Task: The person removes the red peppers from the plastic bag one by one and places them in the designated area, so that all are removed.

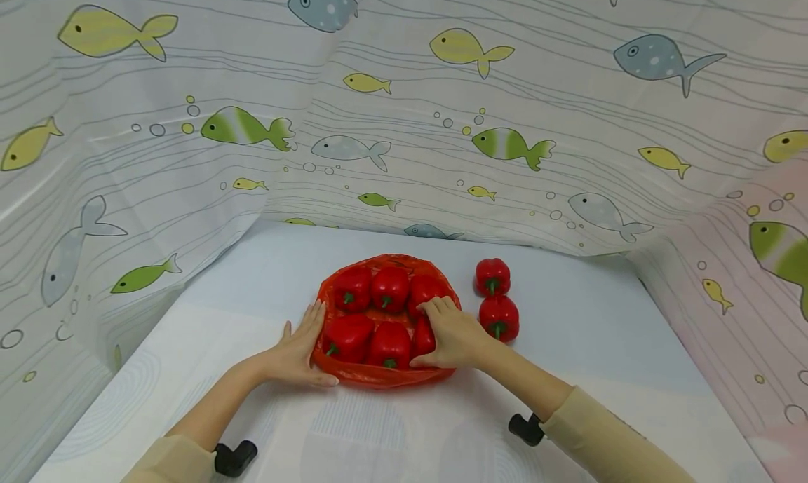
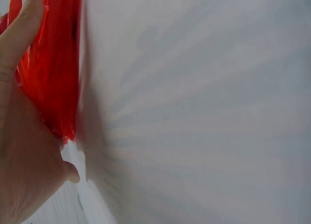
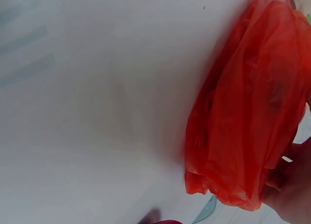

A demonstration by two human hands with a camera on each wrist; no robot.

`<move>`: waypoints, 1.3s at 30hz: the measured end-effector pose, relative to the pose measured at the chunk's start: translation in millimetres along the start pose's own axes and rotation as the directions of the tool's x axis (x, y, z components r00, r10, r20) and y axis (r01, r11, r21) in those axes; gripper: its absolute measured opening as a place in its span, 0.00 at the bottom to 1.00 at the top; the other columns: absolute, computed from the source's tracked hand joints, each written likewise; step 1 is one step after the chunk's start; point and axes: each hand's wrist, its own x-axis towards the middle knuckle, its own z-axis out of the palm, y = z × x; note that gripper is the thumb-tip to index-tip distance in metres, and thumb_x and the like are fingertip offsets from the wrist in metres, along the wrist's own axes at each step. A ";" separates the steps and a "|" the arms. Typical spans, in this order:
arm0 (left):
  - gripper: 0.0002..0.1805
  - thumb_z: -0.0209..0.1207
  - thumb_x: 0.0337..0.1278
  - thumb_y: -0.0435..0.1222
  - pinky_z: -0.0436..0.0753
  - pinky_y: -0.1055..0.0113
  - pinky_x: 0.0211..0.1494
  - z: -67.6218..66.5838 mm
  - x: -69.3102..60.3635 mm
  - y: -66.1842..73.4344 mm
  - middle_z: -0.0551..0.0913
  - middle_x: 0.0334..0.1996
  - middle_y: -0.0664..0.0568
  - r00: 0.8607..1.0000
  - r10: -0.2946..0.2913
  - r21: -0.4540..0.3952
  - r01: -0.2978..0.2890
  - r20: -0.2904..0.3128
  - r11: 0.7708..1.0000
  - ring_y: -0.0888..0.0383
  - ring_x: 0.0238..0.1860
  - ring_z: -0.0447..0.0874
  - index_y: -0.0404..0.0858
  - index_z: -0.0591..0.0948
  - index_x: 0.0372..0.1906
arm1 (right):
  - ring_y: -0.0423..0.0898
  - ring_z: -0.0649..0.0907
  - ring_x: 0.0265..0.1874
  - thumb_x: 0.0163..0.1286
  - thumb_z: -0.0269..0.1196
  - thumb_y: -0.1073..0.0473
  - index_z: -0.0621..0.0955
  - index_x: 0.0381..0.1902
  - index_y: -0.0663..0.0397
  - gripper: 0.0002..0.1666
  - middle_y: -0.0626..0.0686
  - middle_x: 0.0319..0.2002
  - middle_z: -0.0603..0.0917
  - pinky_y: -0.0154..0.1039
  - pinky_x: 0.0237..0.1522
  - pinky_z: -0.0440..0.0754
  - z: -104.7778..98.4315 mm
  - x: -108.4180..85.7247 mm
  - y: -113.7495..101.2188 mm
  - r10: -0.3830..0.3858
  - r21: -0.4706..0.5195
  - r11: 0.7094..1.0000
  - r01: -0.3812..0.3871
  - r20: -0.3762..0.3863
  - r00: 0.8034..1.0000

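A red plastic bag [image 1: 385,379] with a wide mouth sits on the table, holding several red bell peppers [image 1: 390,288] in two rough rows. Against the bag's left side my left hand [image 1: 293,355] rests with its fingers spread, thumb toward the front rim. My right hand [image 1: 456,334] reaches over the right rim and grips a bell pepper [image 1: 423,337] inside, thumb in front and fingers behind. The hand partly hides that pepper. In the left wrist view the bag's wall [image 2: 53,63] lies beside the hand; the right wrist view shows its crinkled side [image 3: 248,102].
Two more red peppers stand on the table right of the bag, a farther one [image 1: 492,276] touching a nearer one [image 1: 499,319]. A fish-patterned sheet [image 1: 391,167] surrounds the white table [image 1: 581,329] at back and sides.
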 end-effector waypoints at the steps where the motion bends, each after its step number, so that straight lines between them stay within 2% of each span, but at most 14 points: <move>1: 0.73 0.71 0.38 0.58 0.31 0.24 0.59 -0.3 0.0 0.2 0.32 0.73 0.29 1.000 0.001 0.000 -0.001 -0.001 1.000 0.32 0.72 0.27 0.23 0.36 0.72 | 0.48 0.72 0.54 0.45 0.72 0.32 0.70 0.59 0.56 0.51 0.53 0.53 0.75 0.45 0.42 0.83 0.6 0.2 0.1 -0.004 -0.009 1.000 0.004 -0.002 1.000; 7: 0.73 0.71 0.37 0.58 0.32 0.24 0.59 -1.2 0.3 2.2 0.32 0.73 0.29 1.000 0.004 0.000 -0.004 0.003 1.000 0.32 0.72 0.27 0.23 0.36 0.72 | 0.50 0.72 0.51 0.42 0.75 0.35 0.73 0.56 0.57 0.49 0.54 0.50 0.75 0.46 0.48 0.80 4.2 -0.1 1.7 -0.043 -0.011 0.999 0.043 -0.030 0.999; 16: 0.73 0.71 0.38 0.58 0.31 0.25 0.60 -2.9 1.1 4.8 0.32 0.74 0.30 1.000 -0.008 -0.015 0.008 0.012 1.000 0.33 0.73 0.27 0.23 0.36 0.72 | 0.49 0.72 0.48 0.40 0.76 0.35 0.74 0.54 0.59 0.50 0.53 0.48 0.72 0.44 0.48 0.79 8.5 0.4 0.2 -0.081 -0.034 0.996 0.078 -0.076 0.994; 21: 0.73 0.71 0.37 0.58 0.31 0.25 0.60 -4.0 1.0 5.6 0.33 0.74 0.30 1.000 -0.013 -0.010 0.013 0.009 1.000 0.33 0.73 0.27 0.22 0.37 0.72 | 0.48 0.72 0.49 0.39 0.77 0.35 0.75 0.54 0.58 0.49 0.52 0.48 0.72 0.45 0.48 0.78 9.3 0.3 -1.5 -0.071 -0.028 0.997 0.069 -0.082 0.994; 27: 0.73 0.72 0.37 0.58 0.31 0.24 0.60 -3.2 0.3 5.0 0.32 0.74 0.30 1.000 -0.011 -0.015 0.011 0.004 1.000 0.33 0.73 0.27 0.23 0.37 0.72 | 0.47 0.73 0.52 0.41 0.77 0.37 0.73 0.57 0.56 0.50 0.53 0.51 0.73 0.46 0.49 0.80 9.1 0.0 -5.5 -0.034 -0.017 0.999 0.034 -0.025 0.999; 33: 0.73 0.72 0.37 0.57 0.31 0.24 0.59 -3.8 -0.6 6.3 0.32 0.73 0.29 1.000 -0.009 -0.022 0.009 0.003 1.000 0.32 0.72 0.27 0.22 0.36 0.72 | 0.48 0.74 0.55 0.43 0.78 0.41 0.70 0.58 0.55 0.49 0.53 0.54 0.73 0.46 0.48 0.82 8.2 -0.9 -7.7 -0.012 0.054 0.998 0.011 0.010 1.000; 39: 0.73 0.72 0.37 0.57 0.31 0.24 0.59 -5.2 -1.0 7.1 0.32 0.73 0.29 1.000 -0.013 -0.017 0.013 -0.001 1.000 0.32 0.72 0.27 0.22 0.37 0.72 | 0.47 0.71 0.56 0.41 0.79 0.42 0.70 0.58 0.55 0.50 0.51 0.53 0.71 0.44 0.46 0.83 8.5 -3.3 -6.9 0.004 0.091 0.996 0.000 -0.039 0.999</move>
